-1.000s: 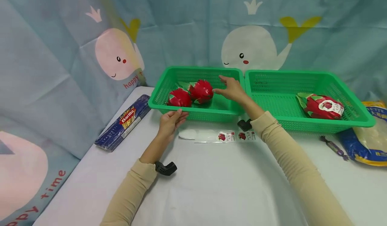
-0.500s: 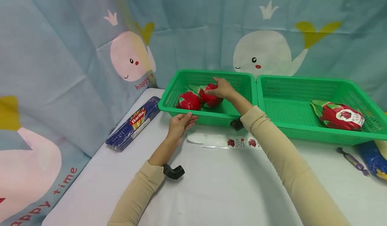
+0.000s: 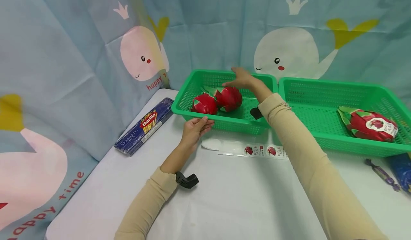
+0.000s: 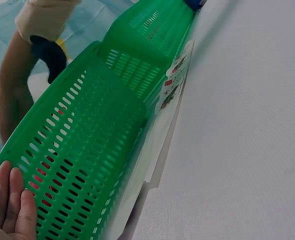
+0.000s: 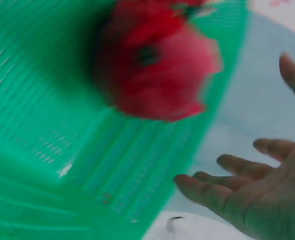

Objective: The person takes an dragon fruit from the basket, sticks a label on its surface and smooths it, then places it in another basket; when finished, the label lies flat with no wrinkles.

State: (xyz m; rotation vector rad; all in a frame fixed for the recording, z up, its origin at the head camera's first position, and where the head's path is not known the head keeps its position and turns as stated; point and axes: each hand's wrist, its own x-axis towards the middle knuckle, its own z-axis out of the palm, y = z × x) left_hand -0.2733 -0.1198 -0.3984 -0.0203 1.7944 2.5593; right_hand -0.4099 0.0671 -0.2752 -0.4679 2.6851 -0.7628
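Note:
Two red dragon fruits lie side by side in the left green basket (image 3: 237, 120): one dragon fruit (image 3: 204, 103) at the left, the other dragon fruit (image 3: 229, 99) touching it on the right. My left hand (image 3: 194, 130) pinches the basket's front rim, its thumb over the top and its fingers (image 4: 8, 192) flat along the perforated outer wall. Above the right-hand fruit, near the back rim, my right hand (image 3: 242, 79) is spread and holds nothing. In the right wrist view its fingers (image 5: 207, 192) stand apart from the blurred fruit (image 5: 155, 70).
A second green basket (image 3: 324, 136) adjoins on the right, with a stickered dragon fruit (image 3: 370, 124) inside. In front lies a strip of dragon-fruit stickers (image 3: 234, 148). A Barilla spaghetti pack (image 3: 144, 126) is at the left, a wrapped candy (image 3: 382, 174) and blue bag (image 3: 401, 172) at the right.
My right hand reached to the right-hand dragon fruit, then lifted up and back off it. My left hand kept its place on the rim. The head view shifted.

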